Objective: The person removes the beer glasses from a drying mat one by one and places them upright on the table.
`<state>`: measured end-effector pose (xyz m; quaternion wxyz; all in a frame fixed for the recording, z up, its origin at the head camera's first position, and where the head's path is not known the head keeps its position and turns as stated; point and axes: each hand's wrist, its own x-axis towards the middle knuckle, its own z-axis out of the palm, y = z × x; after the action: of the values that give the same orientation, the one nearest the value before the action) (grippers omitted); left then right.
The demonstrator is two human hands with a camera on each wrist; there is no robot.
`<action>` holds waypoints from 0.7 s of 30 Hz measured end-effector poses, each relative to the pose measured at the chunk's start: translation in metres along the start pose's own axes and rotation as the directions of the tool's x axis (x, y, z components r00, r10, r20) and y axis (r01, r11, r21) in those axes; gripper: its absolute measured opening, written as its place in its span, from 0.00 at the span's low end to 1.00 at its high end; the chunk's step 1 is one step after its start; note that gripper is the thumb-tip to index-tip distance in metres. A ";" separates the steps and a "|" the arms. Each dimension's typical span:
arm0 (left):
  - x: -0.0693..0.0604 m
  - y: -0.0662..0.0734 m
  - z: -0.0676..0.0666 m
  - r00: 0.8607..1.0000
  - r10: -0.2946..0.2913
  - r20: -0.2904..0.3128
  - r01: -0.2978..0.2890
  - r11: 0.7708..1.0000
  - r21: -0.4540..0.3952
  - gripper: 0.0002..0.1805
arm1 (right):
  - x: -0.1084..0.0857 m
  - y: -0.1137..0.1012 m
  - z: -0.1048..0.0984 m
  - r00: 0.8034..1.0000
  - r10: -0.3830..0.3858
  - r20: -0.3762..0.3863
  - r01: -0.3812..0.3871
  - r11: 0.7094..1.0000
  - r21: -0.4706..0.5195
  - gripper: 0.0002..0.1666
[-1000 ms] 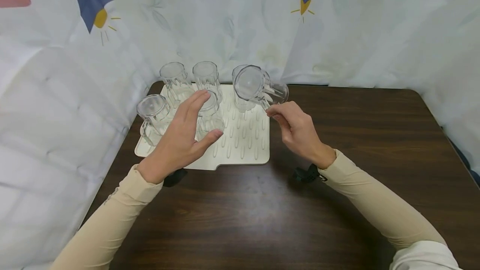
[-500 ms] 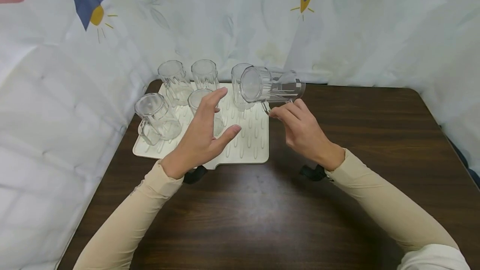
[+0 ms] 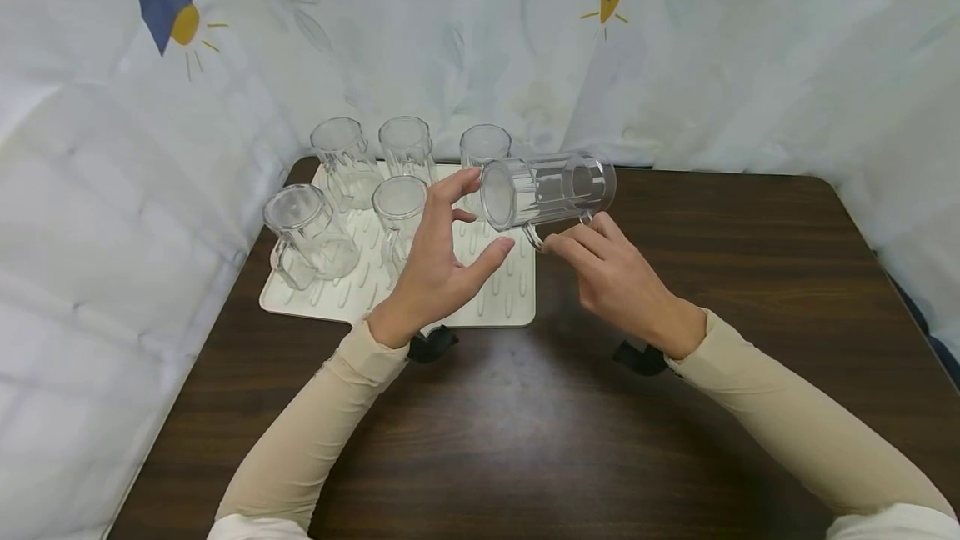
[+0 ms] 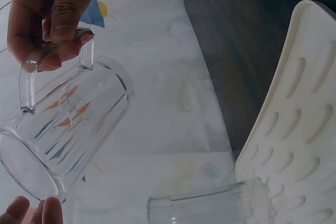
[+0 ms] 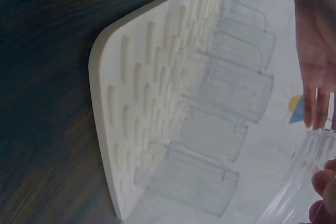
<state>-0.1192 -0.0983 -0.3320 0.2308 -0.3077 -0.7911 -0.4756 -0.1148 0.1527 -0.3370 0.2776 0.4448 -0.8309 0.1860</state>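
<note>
My right hand (image 3: pixel 626 286) grips the handle of a clear glass mug (image 3: pixel 551 190), which it holds tilted on its side above the right edge of a pale drying mat (image 3: pixel 517 307). My left hand (image 3: pixel 438 269) is beside the mug's left end, fingers and thumb spread. In the left wrist view, left fingertips (image 4: pixel 50 211) sit at the rim of the mug (image 4: pixel 79 119); I cannot tell whether they touch. Several more glass mugs stand upright on the mat, among them a front-left mug (image 3: pixel 311 232) and a back-right mug (image 3: pixel 485 144), the latter partly hidden.
The mat lies on the left part of a dark wooden table (image 3: pixel 712 273). White patterned sheeting (image 3: pixel 675 82) hangs behind the table and along its left side. In the right wrist view, standing mugs (image 5: pixel 189 177) line the mat.
My left hand has moved right, from over the standing mugs to the held mug's end. My right hand has shifted slightly right and turned the mug more sideways.
</note>
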 end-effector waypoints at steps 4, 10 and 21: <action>0.001 -0.001 0.006 1.000 -0.001 -0.028 0.002 1.000 0.020 0.40 | -0.003 -0.001 -0.002 1.000 -0.022 0.023 0.023 0.999 -0.032 0.25; 0.000 -0.007 0.012 0.999 -0.001 -0.045 0.002 1.000 0.023 0.40 | -0.008 -0.002 -0.006 0.996 -0.065 0.054 0.070 0.993 -0.094 0.24; -0.003 -0.014 0.023 0.999 -0.050 0.003 0.050 0.998 -0.033 0.41 | -0.015 -0.006 -0.011 0.990 -0.029 0.137 0.047 0.991 -0.129 0.24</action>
<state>-0.1286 -0.0835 -0.3523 0.2127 -0.2919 -0.7910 -0.4938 -0.0996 0.1654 -0.3372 0.2532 0.4528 -0.8496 0.0950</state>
